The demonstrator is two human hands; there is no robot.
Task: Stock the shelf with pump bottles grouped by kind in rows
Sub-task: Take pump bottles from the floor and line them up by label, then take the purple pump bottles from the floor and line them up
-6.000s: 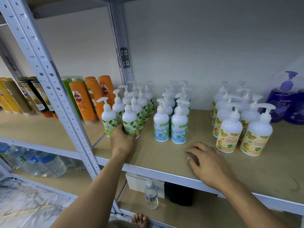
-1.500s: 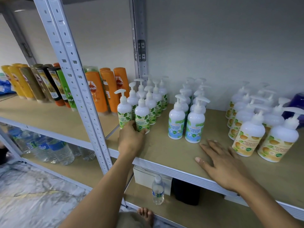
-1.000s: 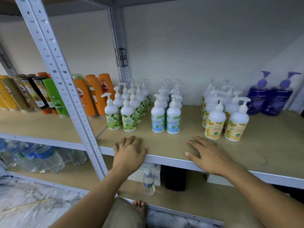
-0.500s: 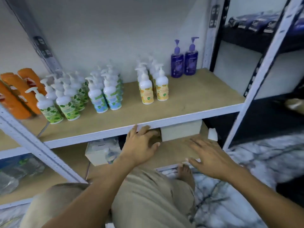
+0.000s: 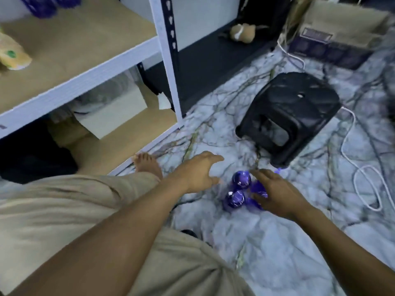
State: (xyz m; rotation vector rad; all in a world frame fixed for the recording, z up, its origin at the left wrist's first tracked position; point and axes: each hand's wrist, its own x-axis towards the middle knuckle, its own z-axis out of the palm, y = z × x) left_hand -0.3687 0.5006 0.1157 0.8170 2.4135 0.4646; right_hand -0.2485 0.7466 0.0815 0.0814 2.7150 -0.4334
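Observation:
Several purple pump bottles (image 5: 239,189) stand in a cluster on the marble-pattern floor, seen from above. My right hand (image 5: 275,191) hovers over the cluster's right side with fingers spread, covering part of it. My left hand (image 5: 198,171) is open just left of the bottles, apart from them. The wooden shelf (image 5: 85,45) is at the upper left; purple bottles (image 5: 51,3) show at its top edge and a yellow-labelled bottle (image 5: 12,54) at its left edge.
A black plastic stool (image 5: 292,112) stands just beyond the bottles. White cables (image 5: 363,167) trail across the floor at right. A cardboard box (image 5: 337,28) sits far right. A white box (image 5: 113,112) is under the shelf. My foot (image 5: 147,163) rests by the shelf post (image 5: 168,60).
The view has swung from the shelf down and right to the floor. Both hands have left the shelf edge and dropped toward the purple bottles on the floor.

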